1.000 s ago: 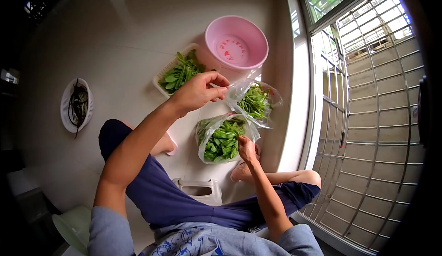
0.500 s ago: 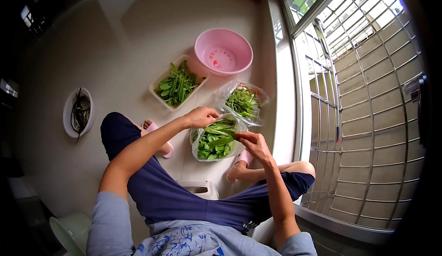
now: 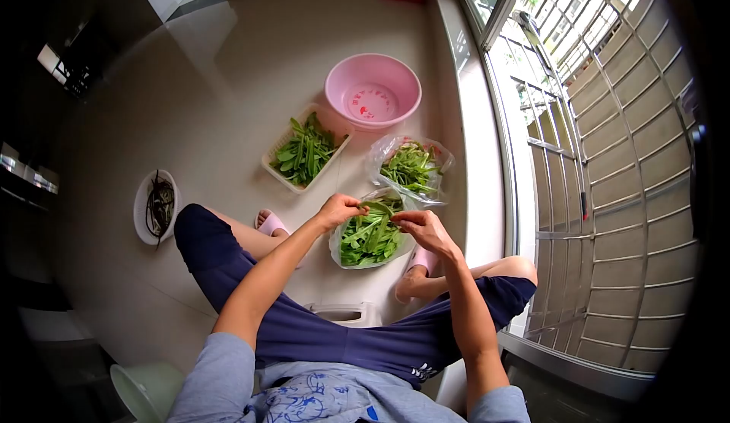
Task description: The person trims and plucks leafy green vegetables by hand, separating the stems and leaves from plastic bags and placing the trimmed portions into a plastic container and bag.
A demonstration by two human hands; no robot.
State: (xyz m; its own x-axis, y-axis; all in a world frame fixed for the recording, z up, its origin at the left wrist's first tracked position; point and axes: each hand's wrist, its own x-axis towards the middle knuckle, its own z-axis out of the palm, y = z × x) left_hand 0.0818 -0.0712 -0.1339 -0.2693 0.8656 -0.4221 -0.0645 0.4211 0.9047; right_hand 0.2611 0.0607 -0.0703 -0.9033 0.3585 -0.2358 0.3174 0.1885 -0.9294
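Note:
Over a clear plastic bag of leafy greens (image 3: 369,240), my left hand (image 3: 340,212) and my right hand (image 3: 426,231) face each other. A green leaf (image 3: 378,208) stretches between them, pinched at its left end by my left fingers and at its right end by my right fingers. Just behind is a second plastic bag with green stems (image 3: 411,166). To the left of that bag, a cream rectangular basket (image 3: 295,185) holds more green leaves (image 3: 306,152).
A pink basin (image 3: 372,88) stands behind the basket. At the left is a white oval basket (image 3: 141,212) with dark, thin strands. A stool (image 3: 363,314) sits between my legs, a pale green tub (image 3: 144,389) at lower left. Barred window (image 3: 608,195) on the right.
My left hand moved from beside the cream basket down to the near bag and closed on the leaf. My right hand rose from the bag with the leaf. The view shifted.

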